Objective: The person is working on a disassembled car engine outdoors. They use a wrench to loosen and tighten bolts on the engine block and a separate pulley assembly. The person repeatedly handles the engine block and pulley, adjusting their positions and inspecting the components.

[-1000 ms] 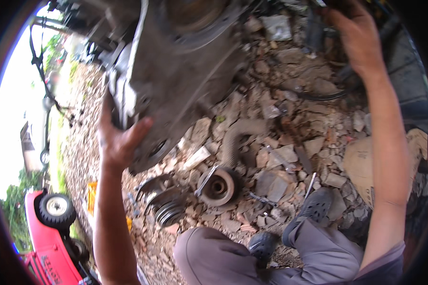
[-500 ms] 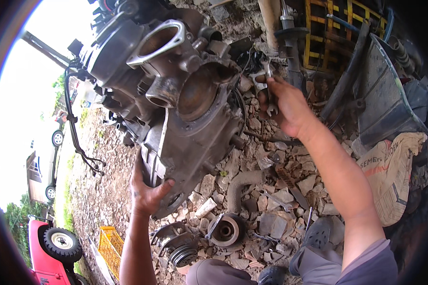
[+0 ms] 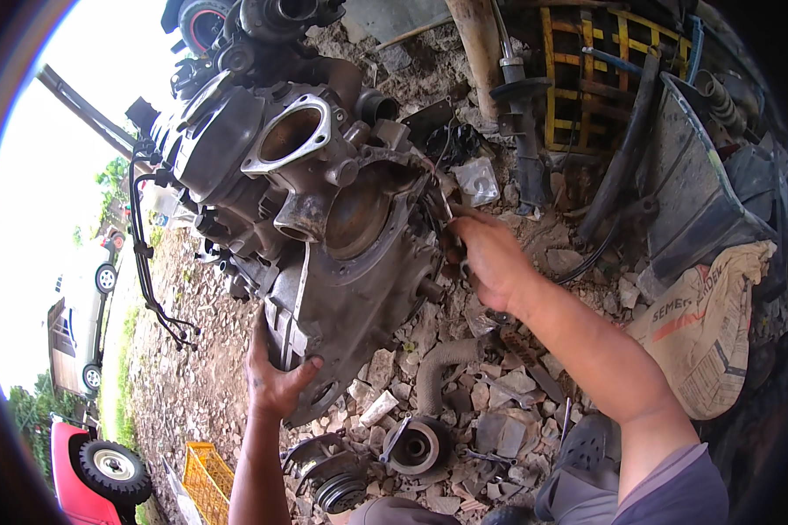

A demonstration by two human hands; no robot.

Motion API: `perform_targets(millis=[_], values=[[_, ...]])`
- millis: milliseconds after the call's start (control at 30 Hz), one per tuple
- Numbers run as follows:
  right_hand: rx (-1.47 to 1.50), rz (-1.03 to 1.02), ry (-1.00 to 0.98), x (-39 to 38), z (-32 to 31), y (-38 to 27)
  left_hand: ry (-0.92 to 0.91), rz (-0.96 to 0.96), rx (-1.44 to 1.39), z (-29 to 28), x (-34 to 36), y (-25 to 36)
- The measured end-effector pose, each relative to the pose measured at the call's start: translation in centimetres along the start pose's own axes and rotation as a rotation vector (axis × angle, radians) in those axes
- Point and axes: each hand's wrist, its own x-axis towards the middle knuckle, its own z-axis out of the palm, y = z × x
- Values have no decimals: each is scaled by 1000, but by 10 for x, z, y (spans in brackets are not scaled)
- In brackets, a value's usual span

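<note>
A large grey metal engine (image 3: 346, 293) stands tilted before me, with a round flanged opening at its top. My left hand (image 3: 276, 383) grips its lower left edge, thumb on the near face and fingers round the side. At the engine's right side is my right hand (image 3: 492, 261), its fingers curled round a wrench (image 3: 447, 208). Most of that wrench is hidden by the hand, and I cannot see whether its end sits on a bolt.
Broken stones cover the ground, with a belt pulley (image 3: 418, 448), an alternator-like part (image 3: 333, 477), a ribbed hose (image 3: 433, 376) and loose wrenches. To the right are a paper sack (image 3: 709, 337), a grey plastic bin (image 3: 696, 175) and a strut (image 3: 524, 131). A yellow crate (image 3: 208, 490) stands lower left.
My right hand has moved left and down with the wrench, from open space to the engine's right side. My left hand keeps its hold. The view has shifted slightly.
</note>
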Motion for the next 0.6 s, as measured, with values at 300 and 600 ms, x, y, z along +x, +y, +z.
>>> perform_targets(millis=[300,600], values=[[247,36,-50,-2,30,31,0,-37,59,-4,0,1],[357,-83,-101,12,57,49,-5,-13,30,-9,-4,-20]])
